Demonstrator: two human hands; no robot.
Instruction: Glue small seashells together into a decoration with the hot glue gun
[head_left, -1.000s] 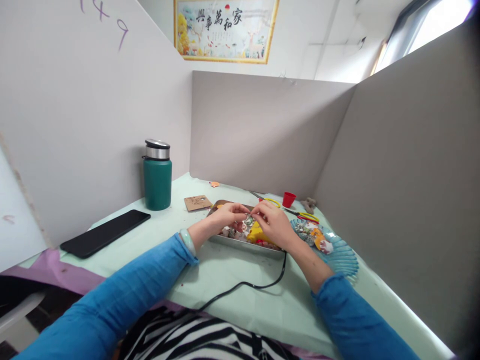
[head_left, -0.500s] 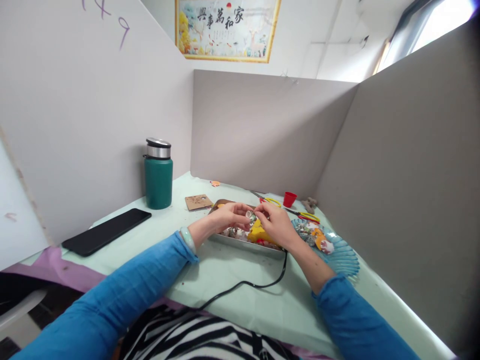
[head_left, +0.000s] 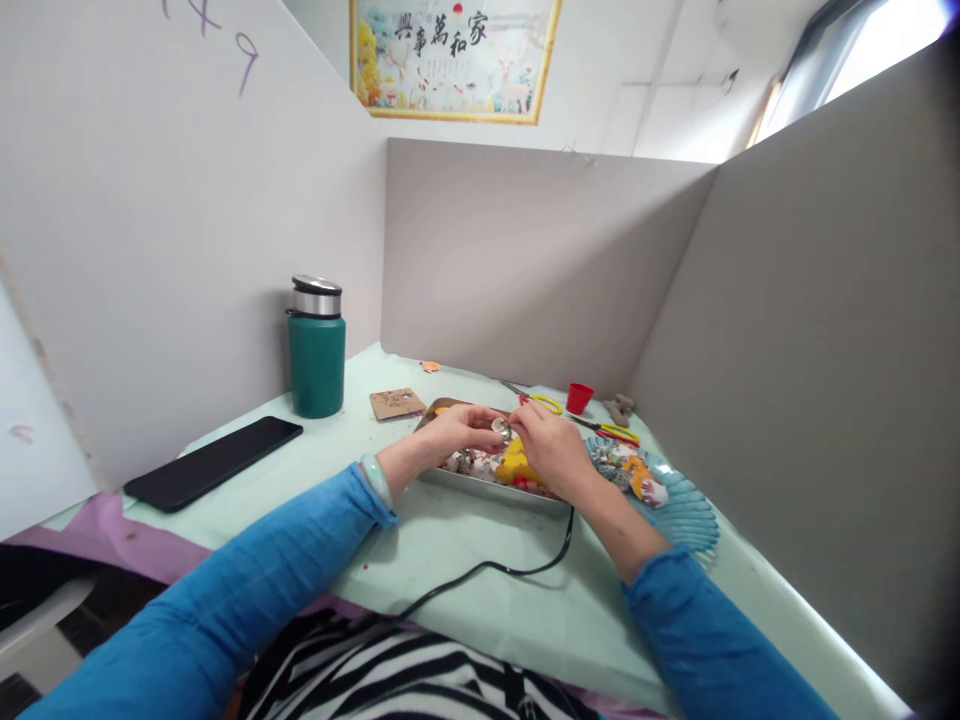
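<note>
Over a metal tray of small white, red and yellow pieces, both hands meet. My left hand has its fingers closed around a small pale, greenish piece. My right hand is beside it on the right, its thumb and forefinger pinched together at the piece's edge. Whatever the right fingertips hold is too small to make out. A yellow object lies in the tray below the hands.
Right of the tray is a blue shell-shaped plate with small decorations. Behind it are yellow-handled scissors and a red cup. A green bottle, a black phone and a brown card are on the left. A black cable runs in front.
The small piece has turned slightly between the fingers. My right hand has shifted a little and its fingers have drawn closer together.
</note>
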